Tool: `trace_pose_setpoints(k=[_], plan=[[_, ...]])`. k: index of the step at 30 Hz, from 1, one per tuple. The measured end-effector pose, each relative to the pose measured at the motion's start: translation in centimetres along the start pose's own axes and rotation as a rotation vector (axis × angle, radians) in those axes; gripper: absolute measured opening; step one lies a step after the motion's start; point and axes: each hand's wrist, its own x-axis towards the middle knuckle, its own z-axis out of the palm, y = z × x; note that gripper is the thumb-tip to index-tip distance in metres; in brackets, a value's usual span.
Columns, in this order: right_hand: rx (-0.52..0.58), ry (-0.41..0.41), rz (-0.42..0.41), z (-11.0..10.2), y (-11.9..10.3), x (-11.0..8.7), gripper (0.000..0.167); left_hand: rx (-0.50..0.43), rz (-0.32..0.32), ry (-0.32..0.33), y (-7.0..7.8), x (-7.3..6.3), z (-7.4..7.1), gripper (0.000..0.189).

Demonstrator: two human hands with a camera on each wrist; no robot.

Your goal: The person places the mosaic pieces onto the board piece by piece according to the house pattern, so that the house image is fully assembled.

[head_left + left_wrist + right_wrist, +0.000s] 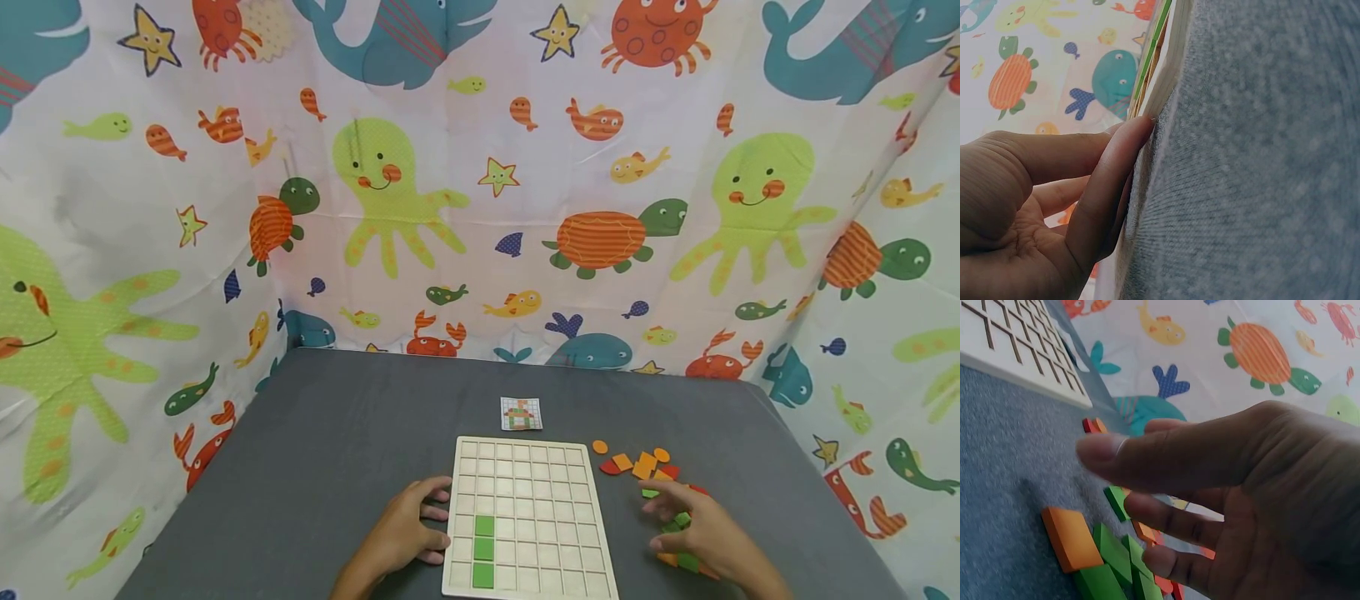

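Note:
A pale wooden grid board (546, 506) lies on the grey table, with three green square tiles (483, 549) in a column near its lower left. My left hand (405, 527) rests at the board's left edge; in the left wrist view the fingertips (1141, 128) touch its side. Over a loose pile of green, orange and red tiles right of the board hovers my right hand (701, 529). Its fingers are spread and hold nothing. In the right wrist view an orange tile (1071, 539) and green tiles (1112, 550) lie below the fingers, partly hidden behind them.
A small card (521, 414) with a coloured grid picture lies beyond the board's far edge. Orange round tiles (600, 447) and a red tile (611, 468) sit at the pile's far side. A sea-animal curtain (480, 317) surrounds the grey table (337, 442).

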Motion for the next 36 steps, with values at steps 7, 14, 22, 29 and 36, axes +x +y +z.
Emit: trace_pose_setpoints(k=[7, 14, 22, 29, 36], plan=[[0.031, -0.027, 0.087, 0.2, 0.3, 0.2, 0.081, -0.008, -0.007, -0.005, 0.1, -0.1, -0.3, 0.085], [0.006, -0.031, 0.118, 0.2, 0.8, 0.2, 0.079, -0.007, -0.011, -0.005, 0.1, -0.2, -0.3, 0.084], [0.009, -0.062, 0.074, 0.1, 1.1, -0.2, 0.073, -0.013, -0.007, -0.006, -0.1, -0.1, -0.2, 0.085], [-0.066, 0.002, 0.105, 0.7, 0.9, 0.1, 0.067, -0.009, -0.009, -0.01, -0.1, 0.0, -0.1, 0.084], [-0.085, 0.01, 0.114, 0.9, 0.7, -0.1, 0.071, -0.007, 0.005, -0.008, -0.1, -0.1, 0.0, 0.084]])
